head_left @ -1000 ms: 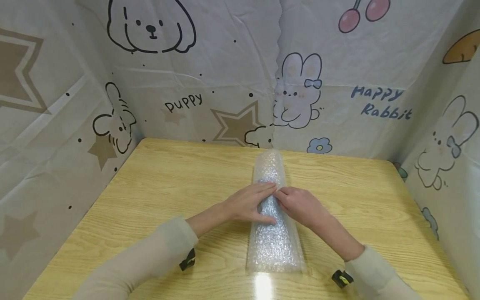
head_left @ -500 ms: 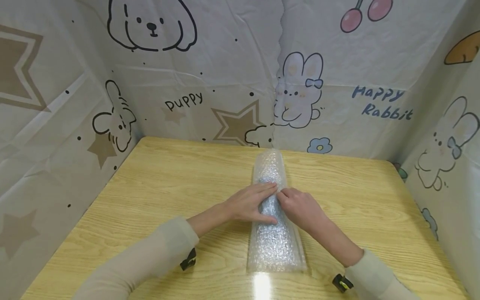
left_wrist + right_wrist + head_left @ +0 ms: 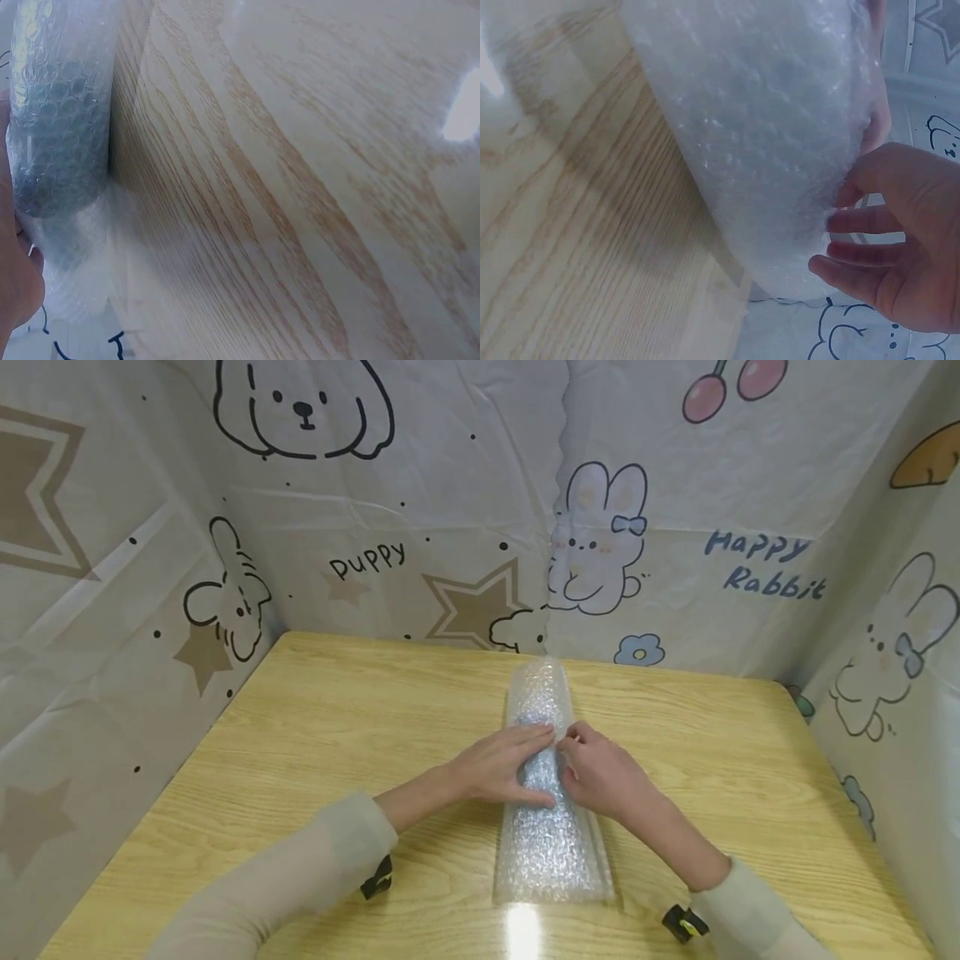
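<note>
A roll of clear bubble wrap (image 3: 551, 860) lies lengthwise on the table, wrapped around something bluish-grey with a rounded end, which shows through the wrap (image 3: 60, 135) in the left wrist view. What the inner thing is cannot be made out. My left hand (image 3: 495, 766) rests across the roll's middle, fingers straight and thumb spread. On the roll's right side, my right hand (image 3: 607, 768) pinches the wrap's edge between thumb and index finger. The right wrist view shows the other fingers (image 3: 866, 253) slightly bent and spread beside the plastic.
The wooden table (image 3: 360, 710) has a light patch near its front. A cloth (image 3: 465, 485) printed with cartoon animals hangs behind it and at both sides. Black straps (image 3: 377, 878) sit at both sleeves.
My right hand's fingers have loosened and spread a little, and the hand has shifted slightly right along the wrap. My left hand and the roll have stayed nearly still.
</note>
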The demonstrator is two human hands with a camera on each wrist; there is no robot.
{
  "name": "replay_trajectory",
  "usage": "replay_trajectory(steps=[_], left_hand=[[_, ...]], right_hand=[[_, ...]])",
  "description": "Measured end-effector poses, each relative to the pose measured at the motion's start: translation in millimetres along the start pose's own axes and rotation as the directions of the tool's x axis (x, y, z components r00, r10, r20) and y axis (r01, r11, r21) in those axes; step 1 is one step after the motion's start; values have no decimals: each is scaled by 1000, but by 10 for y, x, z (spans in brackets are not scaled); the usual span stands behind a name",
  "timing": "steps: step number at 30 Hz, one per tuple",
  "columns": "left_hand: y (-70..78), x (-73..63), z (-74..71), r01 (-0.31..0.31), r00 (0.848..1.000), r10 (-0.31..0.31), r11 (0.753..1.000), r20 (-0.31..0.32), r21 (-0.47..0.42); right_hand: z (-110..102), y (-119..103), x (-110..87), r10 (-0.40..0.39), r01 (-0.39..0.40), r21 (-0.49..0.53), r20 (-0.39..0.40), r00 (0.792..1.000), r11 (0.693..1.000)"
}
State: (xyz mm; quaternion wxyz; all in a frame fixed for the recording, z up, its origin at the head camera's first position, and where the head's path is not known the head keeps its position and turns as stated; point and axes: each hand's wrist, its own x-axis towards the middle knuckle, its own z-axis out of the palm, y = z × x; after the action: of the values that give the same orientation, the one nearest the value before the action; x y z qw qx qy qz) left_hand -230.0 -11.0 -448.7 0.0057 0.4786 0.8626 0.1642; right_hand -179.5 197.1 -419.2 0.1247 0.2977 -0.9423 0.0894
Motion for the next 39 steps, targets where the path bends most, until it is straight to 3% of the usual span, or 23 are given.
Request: replay_trajectory(steps=[10,14,20,27,39], left_hand=[[-10,9,12,18,1000,-18,1000,-3,-17],[-4,7,5,22,1000,-22,999,0,-29],[-3,5,-16,30,999,-29,999,13,-27],[-9,-2,-13,29,1000,-28,999,13,-22],[-3,-13,6,49,999,-49,998,8,-51]], right_hand=[[19,-8,16,86,-90,87,41,995,992],[51,-21,35,108,-109,61,20,994,992],[91,-59,30,83,-86,-50,-54,995,995],[165,-55,9,64,-78,-100,-139,988,992],[284,-15,-35,58,-68,-21,-304,951,997]])
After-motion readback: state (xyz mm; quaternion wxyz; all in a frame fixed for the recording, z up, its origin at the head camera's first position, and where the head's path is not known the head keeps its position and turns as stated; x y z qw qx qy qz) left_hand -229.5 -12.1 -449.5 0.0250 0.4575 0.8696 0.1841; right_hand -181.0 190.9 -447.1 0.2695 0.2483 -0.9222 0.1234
